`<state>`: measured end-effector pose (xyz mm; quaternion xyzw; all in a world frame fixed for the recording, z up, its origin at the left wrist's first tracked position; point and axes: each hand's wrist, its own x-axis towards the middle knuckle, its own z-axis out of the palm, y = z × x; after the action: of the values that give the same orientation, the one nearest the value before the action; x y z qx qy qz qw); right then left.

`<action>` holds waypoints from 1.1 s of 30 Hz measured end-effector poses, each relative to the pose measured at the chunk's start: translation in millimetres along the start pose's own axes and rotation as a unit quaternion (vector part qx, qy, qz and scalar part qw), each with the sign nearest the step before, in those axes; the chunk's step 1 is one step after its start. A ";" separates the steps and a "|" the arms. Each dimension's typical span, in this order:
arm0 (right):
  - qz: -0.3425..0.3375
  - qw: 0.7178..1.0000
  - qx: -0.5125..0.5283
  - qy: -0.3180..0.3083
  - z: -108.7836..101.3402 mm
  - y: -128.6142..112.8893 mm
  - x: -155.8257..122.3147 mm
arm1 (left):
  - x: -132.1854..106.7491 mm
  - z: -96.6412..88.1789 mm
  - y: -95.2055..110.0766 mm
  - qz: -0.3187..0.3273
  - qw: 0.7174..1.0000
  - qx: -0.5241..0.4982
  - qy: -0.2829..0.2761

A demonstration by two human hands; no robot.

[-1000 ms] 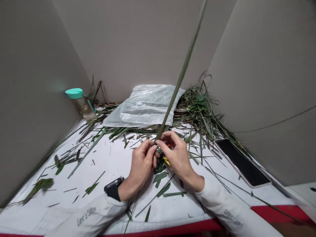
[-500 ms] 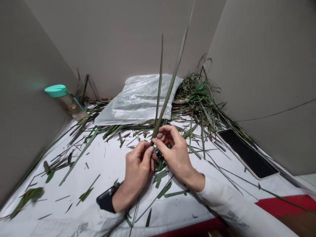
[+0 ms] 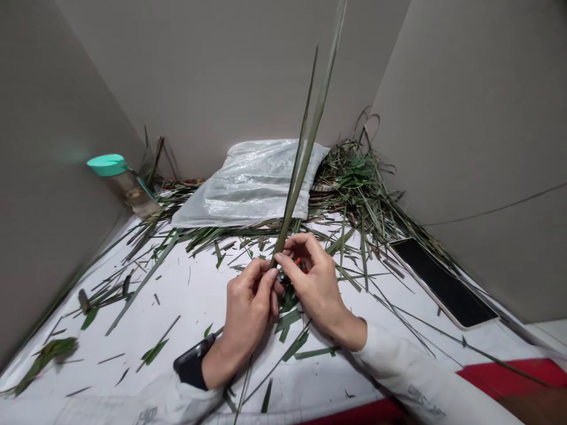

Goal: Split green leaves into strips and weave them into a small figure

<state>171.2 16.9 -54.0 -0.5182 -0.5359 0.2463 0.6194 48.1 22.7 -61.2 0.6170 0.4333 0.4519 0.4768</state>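
Observation:
A long green palm leaf (image 3: 310, 130) stands upright over the white table (image 3: 195, 295), split near its top into two thin strips. My left hand (image 3: 250, 301) pinches its lower end with closed fingers. My right hand (image 3: 312, 283) is closed beside it, fingertips on the same leaf base, with a small red and yellow tool (image 3: 299, 262) partly hidden in the palm. A dark watch (image 3: 191, 366) shows on my left wrist.
Cut leaf scraps litter the table. A clear plastic bag (image 3: 252, 183) lies at the back, a heap of green leaves (image 3: 358, 183) to its right. A teal-lidded jar (image 3: 119, 180) stands back left. A dark tablet (image 3: 438, 283) lies right. Grey walls surround.
The leaf has split into two strips at the top, which first spread apart and now stand closer together. Both hands stay at its base; the view shifted slightly.

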 end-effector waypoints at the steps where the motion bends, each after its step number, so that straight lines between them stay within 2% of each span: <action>1: 0.006 1.000 0.001 -0.003 0.1 -0.2 0.0 | 0.0 -0.3 -0.4 0.001 1.000 0.001 0.000; 8: 0.019 1.000 -0.011 -0.018 -0.4 -0.2 -0.8 | 0.5 -1.7 -2.7 0.003 1.000 0.010 0.000; 22: -0.022 0.998 -0.058 -0.027 0.6 6.3 -1.6 | 1.3 -0.3 -7.9 -0.031 0.999 -0.014 -0.013; 33: -0.049 0.999 -0.017 -0.007 3.0 13.3 -2.6 | 4.1 -3.5 -10.1 0.007 0.998 0.061 0.016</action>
<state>171.0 20.4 -67.4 -0.4998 -0.5691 0.2100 0.6182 44.6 29.0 -70.0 0.6404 0.4634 0.4376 0.4285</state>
